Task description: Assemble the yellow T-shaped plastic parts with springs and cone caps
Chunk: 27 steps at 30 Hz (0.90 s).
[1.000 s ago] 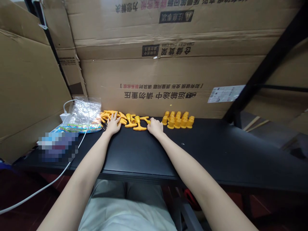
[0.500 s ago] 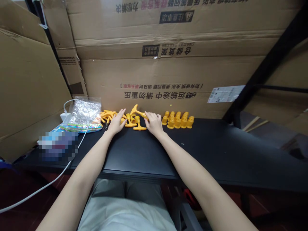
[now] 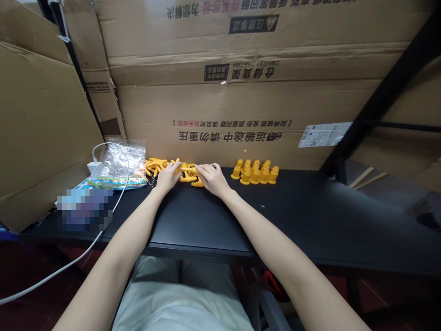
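Observation:
Both hands meet at the back of the black table around a yellow plastic T-shaped handle [image 3: 189, 169]. My left hand [image 3: 167, 177] is closed on its left end, and my right hand [image 3: 214, 178] grips its right end with bent fingers. Directly below lie other yellow T-shaped handles [image 3: 188, 178], partly covered by my fingers. A heap of yellow pieces [image 3: 156, 164] with thin dark and silvery bits lies left of my left hand. To the right of my right hand, several yellow cup-like pieces [image 3: 254, 176] stand upright in rows.
A clear plastic bag [image 3: 121, 161] with a coloured edge lies at the left, a white charger [image 3: 93, 166] and its cable beside it. Cardboard [image 3: 213, 103] rises behind the black table [image 3: 203, 225]. A dark metal post [image 3: 375, 99] slants at the right.
My right hand has moved left and turned the T-shaped handle from a raised slant to nearly level. My left hand has closed on its other end.

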Available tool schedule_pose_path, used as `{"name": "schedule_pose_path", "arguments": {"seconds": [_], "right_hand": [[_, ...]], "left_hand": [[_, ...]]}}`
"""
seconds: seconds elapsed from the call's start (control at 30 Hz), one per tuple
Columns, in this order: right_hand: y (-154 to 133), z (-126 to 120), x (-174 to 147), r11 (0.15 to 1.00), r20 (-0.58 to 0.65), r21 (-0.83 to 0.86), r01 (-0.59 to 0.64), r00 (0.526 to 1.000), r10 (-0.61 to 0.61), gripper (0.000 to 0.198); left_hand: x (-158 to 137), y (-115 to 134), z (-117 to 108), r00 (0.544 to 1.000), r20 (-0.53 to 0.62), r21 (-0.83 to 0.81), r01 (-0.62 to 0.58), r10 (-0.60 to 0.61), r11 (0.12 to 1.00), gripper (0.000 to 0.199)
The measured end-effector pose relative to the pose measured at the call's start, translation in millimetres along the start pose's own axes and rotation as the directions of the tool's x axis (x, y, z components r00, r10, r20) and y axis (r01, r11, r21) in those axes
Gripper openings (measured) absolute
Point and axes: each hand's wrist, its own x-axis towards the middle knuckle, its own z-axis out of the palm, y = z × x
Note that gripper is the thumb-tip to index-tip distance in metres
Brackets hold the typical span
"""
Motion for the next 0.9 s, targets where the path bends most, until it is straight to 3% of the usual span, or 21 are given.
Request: {"name": "schedule_pose_path", "arguments": {"seconds": [0.33,0.9], "right_hand": [[-4.6,-1.0,3.7,0.992,0.122,-0.084,-0.09,0.987,0.1,0.024],[-3.8,-2.0,4.3,0.991,0.117,-0.078,-0.105,0.987,0.114,0.021]], "left_hand": [[-1.8,12.4,-3.4,0.998,0.054,0.002,0.03,-0.03,1.0,0.035],[-1.9,13.0,-2.9,0.997,0.07,-0.034,0.027,-0.025,0.999,0.037]]}}
